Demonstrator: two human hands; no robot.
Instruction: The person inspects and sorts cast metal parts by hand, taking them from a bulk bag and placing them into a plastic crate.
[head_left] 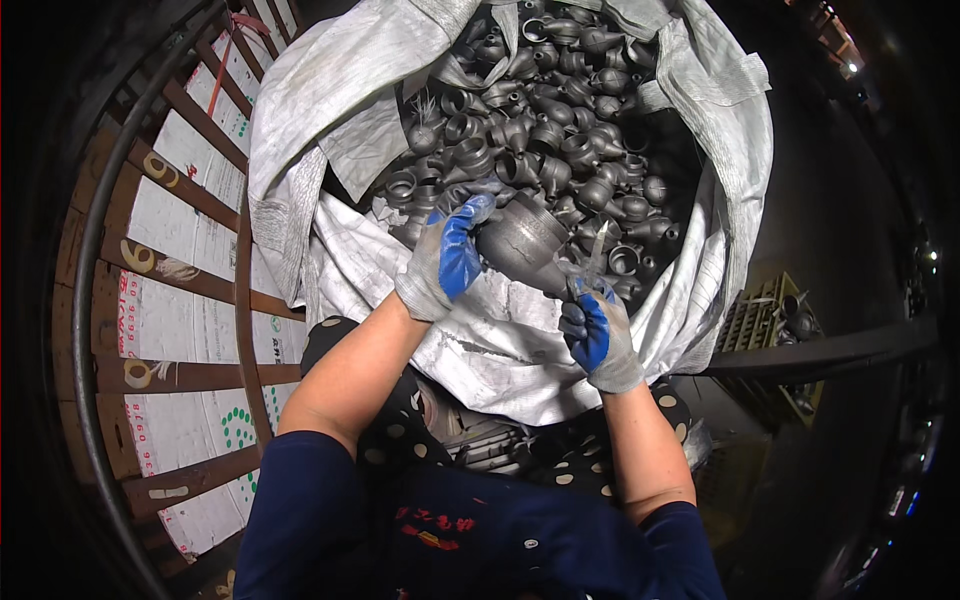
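A large grey metal fitting (522,238) is sitting between the person's two gloved hands, over the near edge of a white woven sack (740,150), its wide mouth facing up and right and its neck slanting down to the right. The left hand (447,252) is reaching up from the lower left and curling against the fitting's left side; its fingertips are partly hidden, so I cannot tell whether it is clamping. The right hand (602,333) is coming up from the lower right, its fingers folding tightly around a thin, pale, pointed tool (600,243) that is standing nearly upright beside the neck. Both forearms are converging toward the sack. Inside it, many smaller grey fittings (580,150) are lying heaped. The navy shirt (480,560) is bearing small red lettering on its front. At left, white panels (205,240) are showing red characters, digits and green dotted emblems behind brown slats (210,376).
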